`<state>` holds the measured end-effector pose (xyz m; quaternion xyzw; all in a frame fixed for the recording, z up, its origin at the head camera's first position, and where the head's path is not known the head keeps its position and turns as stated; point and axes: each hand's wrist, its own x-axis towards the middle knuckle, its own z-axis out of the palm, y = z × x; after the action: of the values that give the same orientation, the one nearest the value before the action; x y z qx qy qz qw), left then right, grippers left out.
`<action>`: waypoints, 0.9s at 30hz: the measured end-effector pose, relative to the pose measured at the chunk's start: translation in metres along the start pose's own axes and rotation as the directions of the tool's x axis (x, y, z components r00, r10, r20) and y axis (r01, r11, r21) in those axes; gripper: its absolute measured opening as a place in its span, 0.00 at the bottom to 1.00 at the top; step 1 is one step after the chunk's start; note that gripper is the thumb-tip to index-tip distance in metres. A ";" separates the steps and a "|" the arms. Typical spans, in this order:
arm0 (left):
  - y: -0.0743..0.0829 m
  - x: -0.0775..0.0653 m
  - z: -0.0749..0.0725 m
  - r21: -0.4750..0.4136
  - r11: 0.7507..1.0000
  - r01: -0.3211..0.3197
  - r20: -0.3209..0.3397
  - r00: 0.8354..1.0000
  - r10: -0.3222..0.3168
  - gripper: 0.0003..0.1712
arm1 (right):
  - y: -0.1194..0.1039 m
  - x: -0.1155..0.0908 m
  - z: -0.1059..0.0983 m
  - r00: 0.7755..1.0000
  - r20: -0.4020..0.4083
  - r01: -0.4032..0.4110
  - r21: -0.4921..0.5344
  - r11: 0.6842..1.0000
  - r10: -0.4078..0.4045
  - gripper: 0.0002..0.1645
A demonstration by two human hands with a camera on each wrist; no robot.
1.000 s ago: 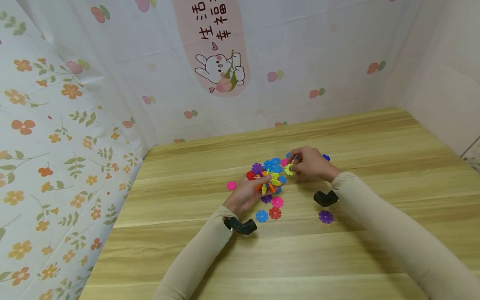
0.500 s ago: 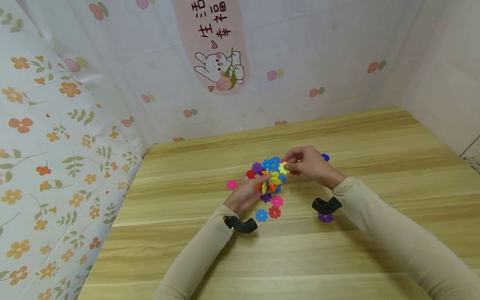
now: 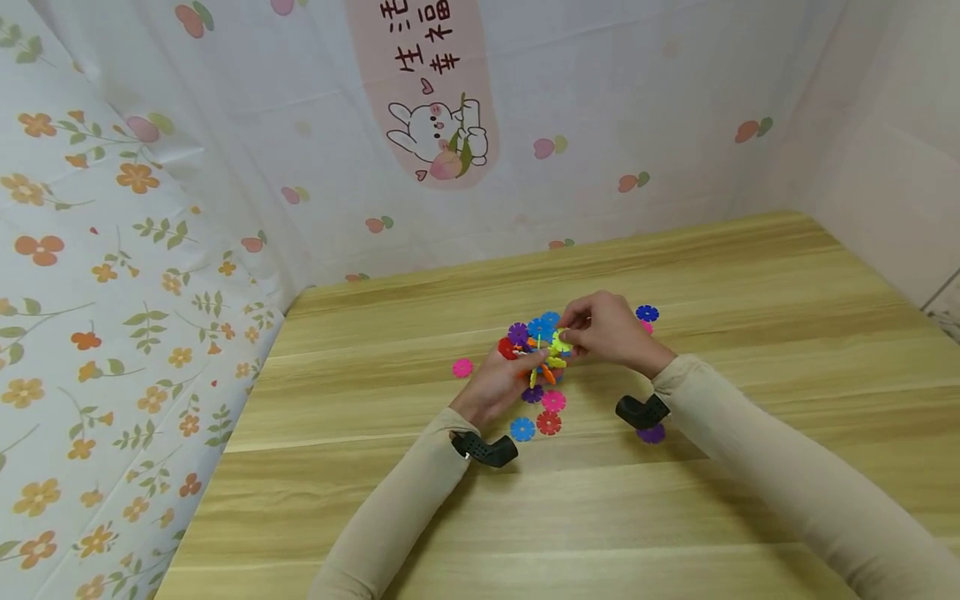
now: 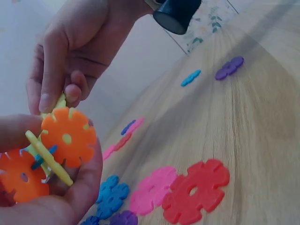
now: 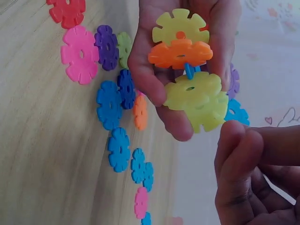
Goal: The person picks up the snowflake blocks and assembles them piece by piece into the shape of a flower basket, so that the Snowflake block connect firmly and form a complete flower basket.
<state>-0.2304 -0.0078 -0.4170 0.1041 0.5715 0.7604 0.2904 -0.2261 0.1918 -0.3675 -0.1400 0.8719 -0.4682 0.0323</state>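
My left hand (image 3: 495,387) grips a cluster of interlocking plastic snowflake discs, low over the table. Orange discs (image 4: 70,138) and yellow ones (image 5: 193,88) stand at angles to one another in it, with a bit of blue between. From the right, my right hand (image 3: 611,333) pinches a yellow snowflake disc (image 5: 208,112) between thumb and fingertips. That disc meets the cluster's side, overlapping another yellow disc in the right wrist view. The left palm and fingers hide part of the cluster.
Loose discs lie around the hands on the wooden table (image 3: 390,517): pink (image 3: 462,367), blue (image 3: 522,429), red (image 3: 549,422), purple (image 3: 652,434) and dark blue (image 3: 647,313). More blue discs (image 3: 542,326) lie just behind the cluster. A patterned cloth (image 3: 600,100) hangs behind the table.
My right hand has moved left, bringing its yellow disc from beside the cluster up against it. The left hand has stayed nearly in place, still holding the cluster.
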 end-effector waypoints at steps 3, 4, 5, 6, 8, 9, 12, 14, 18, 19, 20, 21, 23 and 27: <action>0.001 0.001 0.003 0.009 1.000 -0.010 -0.006 1.000 0.010 0.20 | -0.002 0.002 0.000 1.000 0.005 0.006 -0.009 1.000 -0.006 0.04; 0.001 0.002 0.003 0.009 1.000 -0.010 -0.010 1.000 0.011 0.20 | -0.002 0.003 -0.001 1.000 0.008 0.006 -0.010 1.000 -0.006 0.03; 0.001 0.002 0.004 0.008 1.000 -0.012 -0.009 1.000 0.012 0.20 | -0.002 0.003 -0.001 1.000 0.016 0.005 -0.009 1.000 -0.005 0.03; 0.000 0.003 0.004 0.008 1.000 -0.008 -0.011 1.000 0.009 0.19 | -0.002 0.004 -0.001 1.000 0.025 -0.001 -0.009 1.000 0.002 0.03; -0.001 0.002 0.004 0.007 1.000 0.002 -0.021 1.000 -0.002 0.18 | -0.001 0.005 -0.001 0.999 0.048 -0.016 -0.009 1.000 0.016 0.04; -0.001 0.002 0.003 0.005 1.000 0.005 -0.030 1.000 -0.005 0.17 | 0.000 0.005 -0.001 0.998 0.062 -0.024 -0.009 1.000 0.025 0.05; -0.003 0.001 0.001 0.023 0.999 0.028 -0.077 0.997 -0.026 0.13 | 0.004 0.004 -0.001 0.994 0.095 -0.061 -0.019 0.998 0.062 0.09; -0.004 0.001 -0.002 0.033 0.999 0.028 -0.128 0.992 -0.023 0.10 | 0.006 0.002 0.000 0.994 0.092 -0.063 -0.036 0.997 0.066 0.13; -0.002 0.001 -0.006 -0.005 1.000 0.021 -0.231 0.973 -0.022 0.10 | 0.012 -0.003 0.002 0.995 0.094 -0.025 -0.095 0.995 0.034 0.12; -0.001 0.001 -0.007 -0.029 1.000 0.009 -0.243 0.970 -0.016 0.09 | 0.012 -0.005 0.002 0.994 0.107 0.001 -0.129 0.992 0.013 0.10; 0.001 0.001 -0.008 -0.053 0.999 -0.002 -0.253 0.967 -0.012 0.09 | 0.013 -0.006 0.003 0.992 0.128 0.029 -0.161 0.987 -0.008 0.08; 0.003 0.000 -0.009 -0.075 0.997 -0.009 -0.259 0.966 -0.010 0.08 | 0.014 -0.007 0.005 0.986 0.162 0.053 -0.186 0.981 -0.023 0.07; 0.007 0.000 -0.011 -0.119 0.992 -0.042 -0.253 0.967 0.011 0.04 | 0.013 -0.009 0.008 0.968 0.243 0.117 -0.237 0.964 -0.057 0.03; 0.012 -0.001 -0.014 -0.190 0.976 -0.108 -0.198 0.978 0.070 0.12 | 0.007 -0.012 0.020 0.920 0.376 0.236 -0.313 0.920 -0.108 0.08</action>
<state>-0.2401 -0.0217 -0.4099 0.0268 0.5120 0.8327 0.2091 -0.2129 0.1828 -0.3855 -0.3023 0.9055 -0.2727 0.1198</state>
